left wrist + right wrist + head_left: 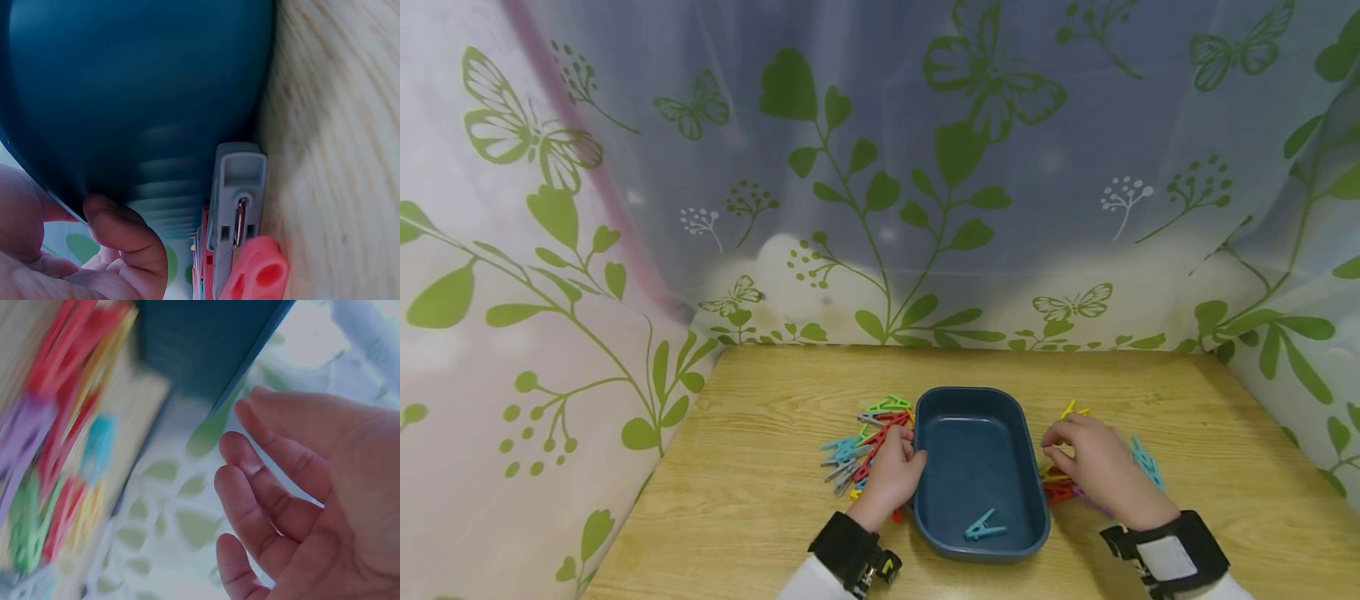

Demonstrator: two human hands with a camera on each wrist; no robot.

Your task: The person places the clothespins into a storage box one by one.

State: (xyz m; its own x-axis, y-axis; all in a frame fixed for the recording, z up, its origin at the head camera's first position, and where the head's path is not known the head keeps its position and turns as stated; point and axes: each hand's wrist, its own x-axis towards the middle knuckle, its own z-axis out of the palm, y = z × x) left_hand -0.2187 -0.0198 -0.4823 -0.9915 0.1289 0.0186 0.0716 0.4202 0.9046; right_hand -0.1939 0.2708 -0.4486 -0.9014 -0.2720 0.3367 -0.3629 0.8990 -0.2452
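A dark blue rectangular plastic basin (973,467) stands on the wooden table, with one light blue clothespin (983,527) lying in its near end. My left hand (891,471) pinches the basin's left rim, thumb on one side and fingers curled on the other, as the left wrist view shows. Beneath that hand, a grey clothespin (239,194) and a red clothespin (259,272) lie against the basin's outer wall. Just off the right rim hovers my right hand (1093,458), its fingers loosely bent and holding nothing. Below it lie red clothespins (1060,493) and others.
A heap of mixed-colour clothespins (844,450) spreads left of the basin. To its right, a light blue clothespin (1147,463) and a yellow clothespin (1071,409) show around my right hand. A leaf-patterned curtain (880,208) hangs along the table's back and sides.
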